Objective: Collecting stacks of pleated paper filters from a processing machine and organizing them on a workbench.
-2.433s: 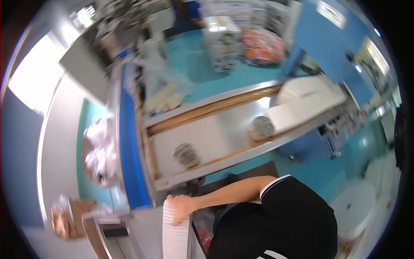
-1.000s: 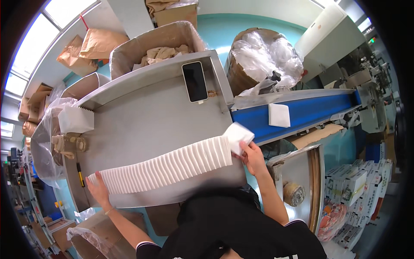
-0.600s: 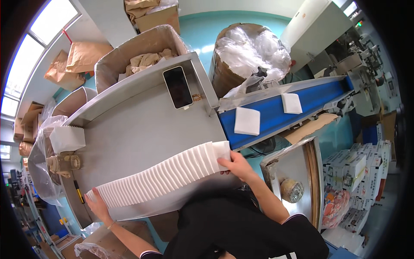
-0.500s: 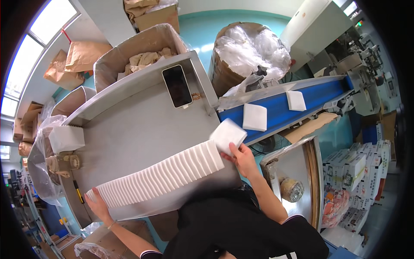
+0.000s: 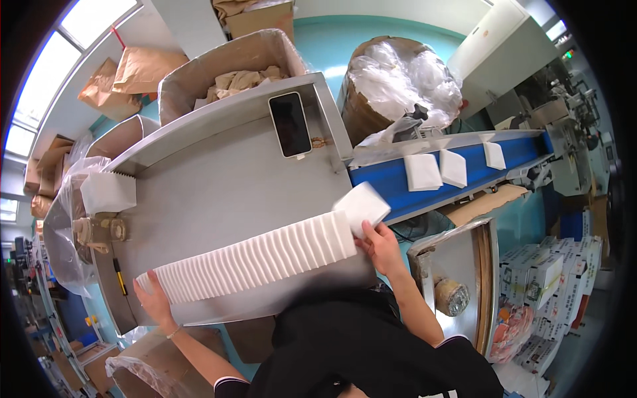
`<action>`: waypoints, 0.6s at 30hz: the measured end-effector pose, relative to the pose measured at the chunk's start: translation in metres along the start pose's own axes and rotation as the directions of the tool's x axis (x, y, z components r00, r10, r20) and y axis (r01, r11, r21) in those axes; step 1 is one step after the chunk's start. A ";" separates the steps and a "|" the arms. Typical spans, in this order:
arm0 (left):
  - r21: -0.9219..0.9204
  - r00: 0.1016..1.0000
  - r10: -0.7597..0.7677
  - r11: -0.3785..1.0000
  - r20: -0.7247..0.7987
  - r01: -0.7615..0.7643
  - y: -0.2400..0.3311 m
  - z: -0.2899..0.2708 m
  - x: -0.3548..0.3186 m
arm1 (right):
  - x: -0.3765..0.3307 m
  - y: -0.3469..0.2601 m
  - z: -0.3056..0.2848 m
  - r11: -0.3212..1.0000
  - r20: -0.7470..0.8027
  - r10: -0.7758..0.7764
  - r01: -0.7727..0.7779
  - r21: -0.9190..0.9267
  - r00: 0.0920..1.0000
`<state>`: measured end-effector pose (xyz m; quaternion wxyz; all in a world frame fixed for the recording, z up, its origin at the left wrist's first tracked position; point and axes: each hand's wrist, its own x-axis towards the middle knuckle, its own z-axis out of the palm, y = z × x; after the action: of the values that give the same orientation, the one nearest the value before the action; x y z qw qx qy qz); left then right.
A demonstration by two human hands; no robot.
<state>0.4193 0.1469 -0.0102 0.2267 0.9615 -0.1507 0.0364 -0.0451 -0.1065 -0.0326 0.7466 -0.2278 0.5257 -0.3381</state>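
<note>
A long row of folded white cloths (image 5: pixel 259 259) stands on edge, packed face to face, along the near side of a steel tray table (image 5: pixel 219 186). My left hand (image 5: pixel 154 300) is curled round the left end of this row. At the right end, my right hand (image 5: pixel 383 249) pinches a single folded white cloth (image 5: pixel 361 207) by its lower corner. This square is tilted and overlaps the end of the row. Beyond it, more folded cloths (image 5: pixel 423 172) lie spaced apart on a blue conveyor belt (image 5: pixel 381 176).
A phone (image 5: pixel 290 125) and a beaded bracelet lie at the table's back right. A white stack (image 5: pixel 108 192), a tape roll (image 5: pixel 118 229) and a yellow-black marker (image 5: pixel 120 277) are at the left. Behind stand cardboard boxes (image 5: pixel 174 99) and a drum of plastic film (image 5: pixel 405 79).
The whole view has shifted slightly to the right. Three folded cloths now show on the belt, where two did before. My left hand stays at the row's end.
</note>
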 end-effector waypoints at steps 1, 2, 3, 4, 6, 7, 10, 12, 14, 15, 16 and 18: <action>0.002 1.000 -0.005 1.000 -0.001 0.005 0.001 0.000 -0.002 | 0.003 0.001 0.006 1.000 0.002 0.003 -0.003 -0.003 1.000; -0.006 1.000 -0.006 1.000 0.000 0.006 0.004 0.001 -0.004 | 0.005 0.005 0.015 0.962 0.055 -0.105 0.116 -0.248 0.993; -0.012 1.000 -0.006 1.000 0.003 0.006 0.005 0.000 -0.004 | 0.005 0.009 0.025 0.852 0.128 -0.194 0.232 -0.469 0.973; -0.010 1.000 -0.001 1.000 0.009 0.001 0.003 0.001 -0.004 | 0.002 0.009 0.035 0.807 0.152 -0.200 0.251 -0.535 0.968; -0.006 1.000 0.003 1.000 -0.017 -0.003 -0.002 0.000 -0.004 | 0.006 0.010 0.038 0.857 0.173 -0.138 0.205 -0.472 0.975; -0.007 1.000 0.000 1.000 -0.017 0.000 -0.002 0.001 -0.004 | 0.012 0.013 0.030 0.934 0.171 -0.071 0.125 -0.334 0.983; 0.029 0.999 -0.032 0.999 -0.025 0.033 0.004 -0.004 -0.010 | 0.004 -0.003 0.008 0.944 0.181 0.311 -0.281 -0.173 0.933; 0.020 1.000 -0.018 1.000 -0.005 0.018 0.012 -0.001 -0.011 | 0.002 -0.002 -0.010 0.964 0.147 0.231 -0.205 -0.171 0.962; 0.012 1.000 -0.017 1.000 -0.004 0.017 0.016 0.000 -0.013 | 0.000 -0.004 -0.003 0.999 0.013 0.047 -0.046 -0.010 0.999; 0.005 1.000 -0.012 1.000 -0.002 0.012 0.017 0.000 -0.013 | 0.001 -0.011 0.003 0.999 -0.005 0.034 -0.034 0.031 0.999; 0.005 1.000 -0.008 1.000 0.001 0.008 0.015 0.001 -0.014 | 0.009 -0.002 0.002 0.989 0.031 -0.062 0.066 -0.133 0.998; 0.025 1.000 0.001 1.000 -0.015 0.000 0.009 0.006 -0.013 | 0.002 -0.004 0.036 0.803 0.113 -0.243 0.265 -0.534 0.963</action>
<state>0.4047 0.1399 -0.0140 0.2159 0.9639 -0.1489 0.0454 -0.0124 -0.1107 -0.0187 0.6090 -0.5053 0.5500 -0.2670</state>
